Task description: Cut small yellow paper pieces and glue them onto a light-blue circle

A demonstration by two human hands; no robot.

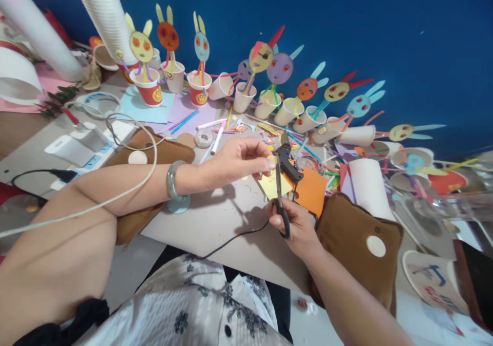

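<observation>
My left hand (246, 160) pinches a small piece of pale yellow paper (271, 160) between thumb and fingertips. Black-handled scissors (280, 187) are in my right hand (295, 228), their blades pointing away from me and up against the paper piece. Whether the blades are parted is hard to make out. Beyond the scissors lies a black glue gun (285, 160) on the table. A yellow paper sheet (274, 186) and an orange paper sheet (311, 189) rest under and beside my hands.
Paper cups (244, 97) with paper rabbit figures line the blue wall. A tall cup stack (102, 15) stands far left. Brown pouches (358, 243) lie on both sides. A white cable (154, 156) crosses above my left arm; a black cord (239, 234) runs along the table front.
</observation>
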